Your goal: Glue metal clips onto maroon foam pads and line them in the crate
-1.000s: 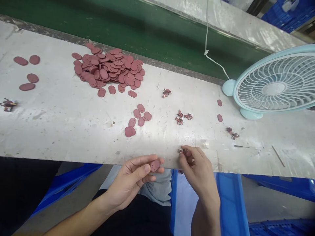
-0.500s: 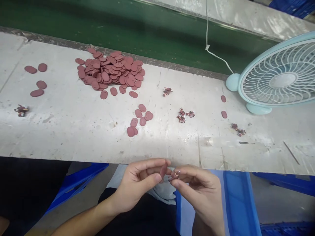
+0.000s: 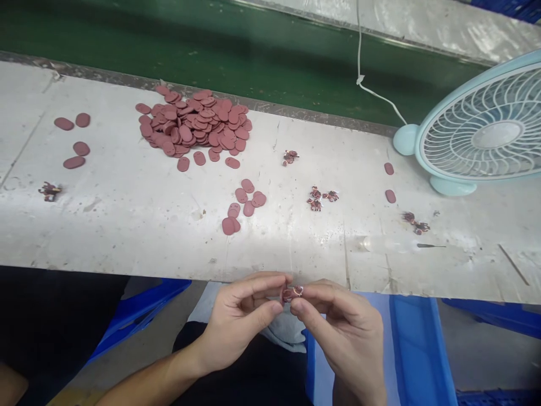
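Observation:
Just below the table's front edge, my left hand pinches a reddish-brown oval disc on edge between thumb and fingers. My right hand holds a small dark red figurine with a white and orange trim between thumb and index finger. The figurine touches or nearly touches the disc; their exact contact is partly hidden by the fingertips. Beyond my hands, a large pile of similar oval discs lies on the white table, with several loose discs nearer me. Several small figurines lie right of them.
A light blue fan stands at the right, its white cord running back over a green strip. A thin pointed tool lies near the right front. Blue plastic bin below the table; a person's arm at lower left.
My hands have come closer together, bringing the figurine against or very near the disc. The figurine has turned in my right fingers. The whole view has shifted slightly.

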`<state>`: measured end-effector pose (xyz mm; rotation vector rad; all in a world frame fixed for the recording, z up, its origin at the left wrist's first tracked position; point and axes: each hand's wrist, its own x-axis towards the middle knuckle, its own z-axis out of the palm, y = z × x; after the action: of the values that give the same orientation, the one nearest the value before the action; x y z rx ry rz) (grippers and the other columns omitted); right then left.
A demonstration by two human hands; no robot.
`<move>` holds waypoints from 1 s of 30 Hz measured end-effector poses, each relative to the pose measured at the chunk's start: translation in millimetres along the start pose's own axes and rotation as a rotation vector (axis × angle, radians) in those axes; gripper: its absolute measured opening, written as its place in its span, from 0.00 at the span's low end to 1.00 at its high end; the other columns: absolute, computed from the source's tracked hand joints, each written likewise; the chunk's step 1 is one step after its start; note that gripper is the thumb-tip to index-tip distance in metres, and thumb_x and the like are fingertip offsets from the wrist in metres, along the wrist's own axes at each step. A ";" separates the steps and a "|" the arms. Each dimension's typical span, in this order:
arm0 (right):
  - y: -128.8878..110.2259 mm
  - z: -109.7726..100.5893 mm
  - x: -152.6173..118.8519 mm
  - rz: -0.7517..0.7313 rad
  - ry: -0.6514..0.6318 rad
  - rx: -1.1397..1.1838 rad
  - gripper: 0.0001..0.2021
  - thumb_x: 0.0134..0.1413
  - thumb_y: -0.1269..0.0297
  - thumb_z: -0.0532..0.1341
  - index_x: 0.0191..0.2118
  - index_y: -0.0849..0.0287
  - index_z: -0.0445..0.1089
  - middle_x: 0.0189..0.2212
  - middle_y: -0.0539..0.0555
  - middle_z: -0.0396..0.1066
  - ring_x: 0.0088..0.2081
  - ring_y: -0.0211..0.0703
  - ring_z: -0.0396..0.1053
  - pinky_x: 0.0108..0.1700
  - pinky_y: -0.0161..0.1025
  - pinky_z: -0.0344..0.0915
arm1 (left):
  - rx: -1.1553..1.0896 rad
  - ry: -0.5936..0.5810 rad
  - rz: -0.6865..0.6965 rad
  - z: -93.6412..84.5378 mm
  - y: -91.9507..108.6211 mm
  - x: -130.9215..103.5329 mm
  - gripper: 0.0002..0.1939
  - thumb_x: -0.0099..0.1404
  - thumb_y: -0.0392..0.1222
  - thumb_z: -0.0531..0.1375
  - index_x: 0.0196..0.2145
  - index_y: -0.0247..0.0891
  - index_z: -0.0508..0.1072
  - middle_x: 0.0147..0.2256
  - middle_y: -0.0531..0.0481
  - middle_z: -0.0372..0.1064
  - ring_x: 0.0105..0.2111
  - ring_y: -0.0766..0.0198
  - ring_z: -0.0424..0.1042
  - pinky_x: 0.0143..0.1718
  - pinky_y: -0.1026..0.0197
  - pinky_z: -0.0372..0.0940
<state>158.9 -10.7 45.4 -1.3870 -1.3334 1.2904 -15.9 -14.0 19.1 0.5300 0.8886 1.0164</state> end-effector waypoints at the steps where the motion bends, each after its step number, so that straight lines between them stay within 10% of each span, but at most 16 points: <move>1: 0.1 0.6 0.6 0.006 -0.005 0.020 0.10 0.56 0.73 0.69 0.40 0.49 0.78 0.35 0.49 0.80 0.36 0.39 0.79 0.37 0.33 0.77 | -0.018 -0.004 -0.002 -0.4 -0.9 0.6 0.15 0.63 0.33 0.67 0.46 0.45 0.81 0.50 0.47 0.80 0.47 0.57 0.80 0.48 0.61 0.75; 8: 4.9 5.3 7.6 0.133 -0.064 0.222 0.04 0.59 0.69 0.68 0.39 0.52 0.76 0.35 0.49 0.79 0.34 0.36 0.76 0.36 0.31 0.75 | -0.044 0.058 0.042 -2.6 -10.2 2.5 0.04 0.63 0.34 0.68 0.32 0.41 0.82 0.44 0.50 0.82 0.45 0.61 0.80 0.46 0.66 0.74; 30: 13.0 19.0 12.8 0.077 0.002 0.370 0.05 0.58 0.72 0.68 0.37 0.54 0.76 0.31 0.47 0.77 0.30 0.31 0.75 0.34 0.28 0.75 | -0.029 0.107 0.097 0.5 -13.3 6.3 0.06 0.65 0.35 0.66 0.33 0.43 0.83 0.44 0.50 0.82 0.46 0.58 0.80 0.45 0.62 0.75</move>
<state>141.5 -1.5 28.0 -1.1877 -0.9846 1.4989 -7.3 -14.3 7.1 0.5012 0.9488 1.1533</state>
